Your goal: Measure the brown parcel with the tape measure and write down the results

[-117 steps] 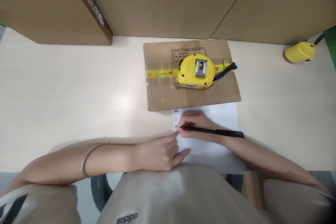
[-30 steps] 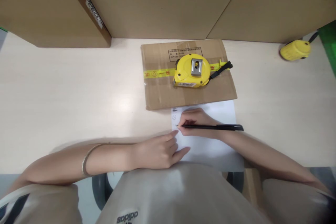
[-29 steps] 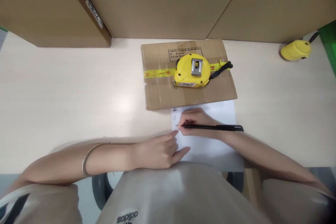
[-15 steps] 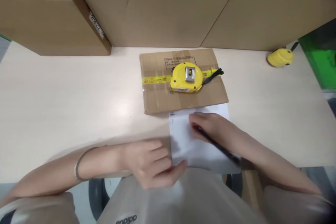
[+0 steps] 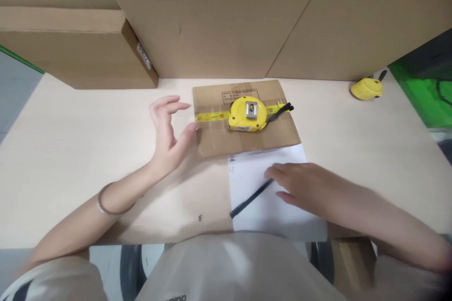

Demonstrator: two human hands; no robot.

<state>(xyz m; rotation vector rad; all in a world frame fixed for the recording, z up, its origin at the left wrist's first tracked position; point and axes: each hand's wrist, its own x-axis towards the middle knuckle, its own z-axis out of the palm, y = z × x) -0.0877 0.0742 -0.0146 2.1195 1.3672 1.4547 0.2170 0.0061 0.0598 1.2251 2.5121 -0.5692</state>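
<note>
A flat cardboard box with yellow printed tape lies in the middle of the table. On top of it rests a yellow tape measure with a metal clip and black strap. My left hand is beside the box's left edge, thumb and fingers spread, holding nothing. A white sheet of paper sticks out from under the box's front, with small writing at its upper left. A black pen lies slantwise over the sheet. My right hand hovers by the pen's upper end, thumb and fingers apart.
Tall cardboard boxes wall off the back of the table. Another stack of boxes stands at the back left. A second yellow tape measure sits at the back right. A small dark mark shows near the table's front edge.
My left hand has moved up from the paper's left side to the box's left edge and opened. My right hand has let go of the pen, which now slants down to the left.
</note>
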